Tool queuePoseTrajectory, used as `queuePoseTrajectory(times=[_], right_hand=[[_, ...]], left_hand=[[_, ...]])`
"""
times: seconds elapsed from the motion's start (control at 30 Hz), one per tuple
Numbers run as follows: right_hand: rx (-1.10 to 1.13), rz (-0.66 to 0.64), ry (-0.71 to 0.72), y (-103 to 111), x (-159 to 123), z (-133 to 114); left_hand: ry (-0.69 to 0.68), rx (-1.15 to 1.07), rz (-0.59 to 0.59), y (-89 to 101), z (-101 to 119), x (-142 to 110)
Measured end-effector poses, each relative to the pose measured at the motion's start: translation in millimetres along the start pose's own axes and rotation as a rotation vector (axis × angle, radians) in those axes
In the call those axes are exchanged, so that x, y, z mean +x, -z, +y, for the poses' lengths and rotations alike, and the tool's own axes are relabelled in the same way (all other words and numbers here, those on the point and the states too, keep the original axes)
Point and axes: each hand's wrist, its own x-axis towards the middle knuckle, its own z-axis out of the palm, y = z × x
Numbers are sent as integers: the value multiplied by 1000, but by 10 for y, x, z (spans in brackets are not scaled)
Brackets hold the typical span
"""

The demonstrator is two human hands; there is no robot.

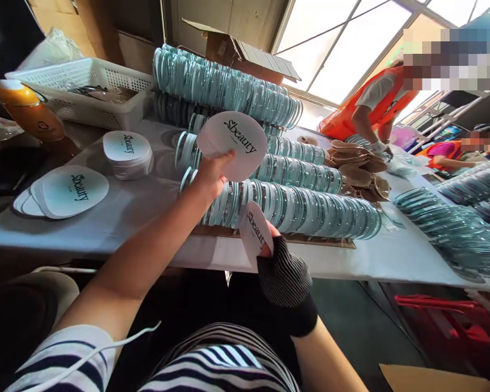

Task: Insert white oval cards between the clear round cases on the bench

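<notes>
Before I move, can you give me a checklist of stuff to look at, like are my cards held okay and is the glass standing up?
1. Left grip holding the card stack: ok, thumb on top.
2. Right grip holding the white card: ok, fingers at its edge.
3. White card not touching the front glass row: cannot tell, they overlap in this view.
4. Front glass row standing on edge: ok.
5. Glove on each grip: not ok, only the right has one.
6. Far-left card pile neatly lined up: not ok, its cards are spread sideways.
</notes>
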Motion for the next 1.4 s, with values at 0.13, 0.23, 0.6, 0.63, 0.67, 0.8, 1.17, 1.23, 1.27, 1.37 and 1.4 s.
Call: queuePoseTrajectory(times=[0.13,0.23,0.6,0.63,0.67,0.8,1.17,1.23,1.27,1.37,1.4], right_hand=[[-59,-85,-30,-268,474,-89],[-20,-14,-35,-392,540,-44],[-99,-7,-31,-437,695,-39],[-152,-32,-7,-438,711,-57],[-193,-51,15,-441,716,-67],[-19,-168,22,-474,650,-21],[647,313,6,9,1250,396],[481,441,156,92,1517,330],[401,444,231,114,1597,265],[263,505,400,100,1602,0],[268,539,437,73,1559,-92]], left_hand=[[1,15,14,-22,12,-35],[-13,2,22,-45,20,-47],[11,18,10,-54,10,-78],[14,19,14,-49,21,-73],[17,17,13,-41,32,-65],[26,6,0,7,67,-36],[-81,74,-49,-9,-51,-116],[-125,117,-67,-7,-52,-156],[-148,133,-71,0,-43,-189],[-178,162,-52,48,7,-314],[-182,167,-40,70,22,-355]])
